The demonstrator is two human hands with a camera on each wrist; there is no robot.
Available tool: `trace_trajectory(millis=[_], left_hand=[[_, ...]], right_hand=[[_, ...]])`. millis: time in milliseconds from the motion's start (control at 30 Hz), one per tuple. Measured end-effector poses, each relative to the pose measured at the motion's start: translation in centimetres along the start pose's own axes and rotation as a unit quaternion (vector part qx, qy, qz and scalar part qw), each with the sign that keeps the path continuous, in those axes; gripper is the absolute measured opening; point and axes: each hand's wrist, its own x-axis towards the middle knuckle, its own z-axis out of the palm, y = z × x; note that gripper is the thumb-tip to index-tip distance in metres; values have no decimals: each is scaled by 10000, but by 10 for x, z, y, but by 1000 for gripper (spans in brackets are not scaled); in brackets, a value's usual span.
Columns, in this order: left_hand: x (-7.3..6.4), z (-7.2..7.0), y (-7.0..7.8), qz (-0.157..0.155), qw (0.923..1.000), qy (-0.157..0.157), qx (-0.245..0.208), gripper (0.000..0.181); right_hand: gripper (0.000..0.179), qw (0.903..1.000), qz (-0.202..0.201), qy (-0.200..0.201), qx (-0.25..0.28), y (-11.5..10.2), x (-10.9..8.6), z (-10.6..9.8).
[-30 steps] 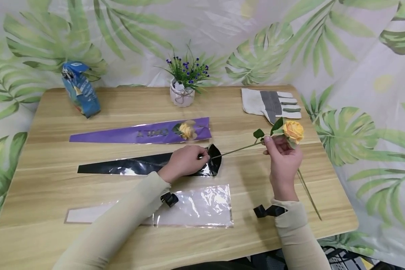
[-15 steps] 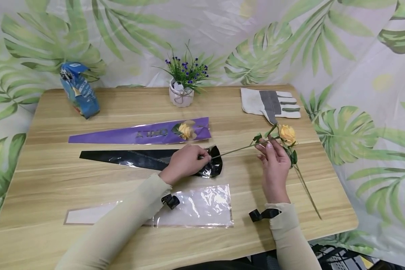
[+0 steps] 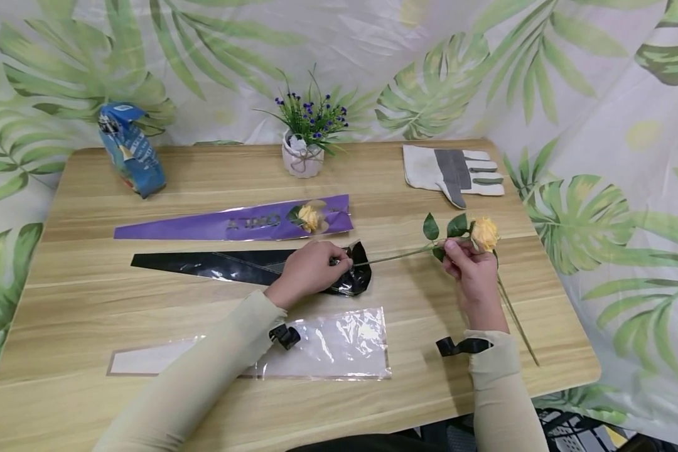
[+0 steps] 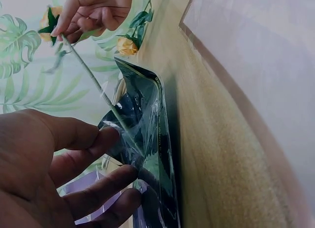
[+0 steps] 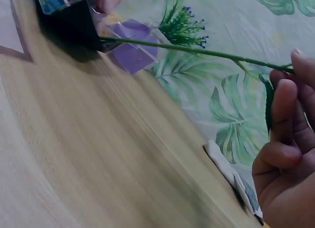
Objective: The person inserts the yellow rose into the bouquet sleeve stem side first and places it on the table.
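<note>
My left hand (image 3: pixel 311 270) pinches the open mouth of a black flower sleeve (image 3: pixel 231 263) lying across the table. With thumb and fingers my right hand (image 3: pixel 474 276) holds a yellow artificial rose (image 3: pixel 484 233) by its stem, just below the bloom and close to its green leaves (image 3: pixel 430 227). The stem (image 4: pixel 88 73) slants down into the sleeve's mouth, where its lower end shows through the clear film in the left wrist view. A second yellow rose (image 4: pixel 127 46) lies on the table; in the head view my right hand covers its bloom, leaving its stem (image 3: pixel 516 317) visible.
Behind the black sleeve lies a purple sleeve (image 3: pixel 203 223) with a yellow rose (image 3: pixel 307 218) in it. A clear-and-white sleeve (image 3: pixel 328 351) lies in front. Along the back stand a blue bag (image 3: pixel 132 154) and a potted plant (image 3: pixel 304 157), with a work glove (image 3: pixel 452 169) at right.
My right hand dipped left and nearer, then came back right, and the rose's bloom and leaves turned with it. My left hand stays at the sleeve's mouth.
</note>
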Motion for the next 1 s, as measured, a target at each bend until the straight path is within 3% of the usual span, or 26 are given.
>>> trace_trajectory(millis=[133,333,500,633,833,1000], left_hand=[[-1,1,0,95,9999,35,-123,26],[-4,2,5,174,9984,206,-487,20],[-5,2,10,205,9959,337,-808,21],[-4,4,10,276,9946,334,-944,20],[-4,3,13,593,9931,616,-798,17],[-4,-1,20,917,9907,820,-589,17]], right_hand=[[9,9998,187,107,-1,4,0,-5],[6,9998,-5,216,13,17,-5,2],[14,9998,-21,-141,-138,26,-9,10],[21,9982,-347,-476,-77,28,-12,14],[26,9927,-440,-1018,-476,28,-20,26],[27,9896,-362,-1139,-802,29,-26,35]])
